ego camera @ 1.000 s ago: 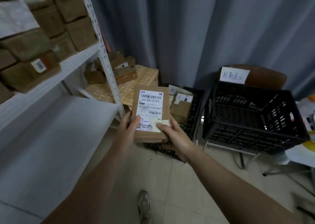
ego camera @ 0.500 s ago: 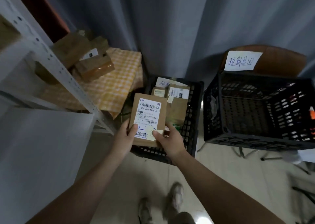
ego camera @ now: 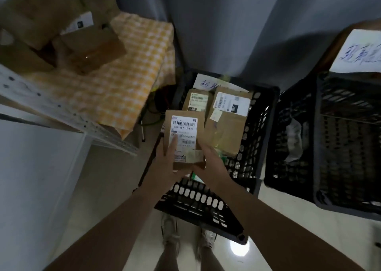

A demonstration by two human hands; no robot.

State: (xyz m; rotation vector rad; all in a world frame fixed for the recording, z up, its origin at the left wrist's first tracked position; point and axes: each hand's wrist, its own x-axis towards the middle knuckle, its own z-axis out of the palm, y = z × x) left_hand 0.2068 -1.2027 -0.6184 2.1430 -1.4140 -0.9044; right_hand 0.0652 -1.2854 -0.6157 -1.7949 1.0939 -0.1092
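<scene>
I hold a flat brown cardboard parcel [ego camera: 184,124] with a white barcode label over a black plastic crate [ego camera: 255,147]. My left hand [ego camera: 168,161] grips its lower left edge, the thumb lying on the label. My right hand [ego camera: 210,163] grips its lower right corner. The parcel is low inside the crate's near left part, beside two other brown labelled parcels [ego camera: 226,124] that lie in the crate. Whether it touches the crate's contents I cannot tell.
A second black crate [ego camera: 309,157] with a handwritten paper sign [ego camera: 358,54] stands to the right. To the left a yellow checked cloth [ego camera: 123,74] carries brown boxes [ego camera: 90,45]. A white metal shelf [ego camera: 41,147] fills the left side. My shoes [ego camera: 171,229] stand on the pale floor.
I have stepped up to the crate and lowered the parcel into it. The view has tilted down, and both hands keep their grip.
</scene>
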